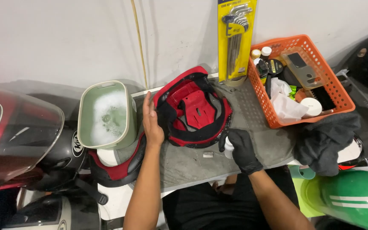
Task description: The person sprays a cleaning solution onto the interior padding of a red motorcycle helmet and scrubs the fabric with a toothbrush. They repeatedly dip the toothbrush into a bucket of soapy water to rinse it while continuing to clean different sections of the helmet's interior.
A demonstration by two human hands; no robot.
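Note:
A red and black helmet inner liner (194, 110) lies on the grey worktop (260, 140). My left hand (151, 121), bare, rests flat against the liner's left edge, fingers together and pointing up. My right hand (242, 149), in a black glove, is closed around a small white bottle (228, 148) just right of the liner's lower edge. A pale green tub (107, 114) of soapy, foamy water stands to the left of my left hand.
An orange basket (325, 72) with bottles, cloths and a brush sits at the back right. A yellow pack of hex keys (236, 38) leans on the wall. A dark cloth (326, 138) lies at right. Helmets (18, 136) crowd the left; a green helmet (354, 198) sits lower right.

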